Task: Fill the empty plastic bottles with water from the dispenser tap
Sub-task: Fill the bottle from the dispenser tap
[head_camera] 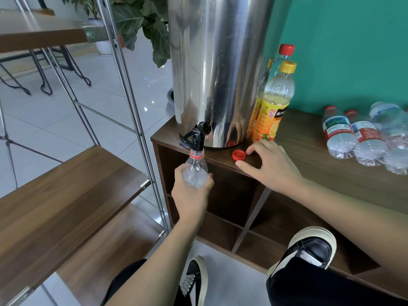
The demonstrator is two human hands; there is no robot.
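Gripping bottle [195, 172] under tap [194, 135], left hand [191, 195]; right hand [268, 165] spread beside cap [238, 155].

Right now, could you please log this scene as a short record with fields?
left hand: grips bottle, mouth under tap
right hand: open, fingers spread on cabinet, beside red cap
dispenser: steel, on cabinet
upright bottles: orange, red-capped one behind it
lying bottles: far right on cabinet
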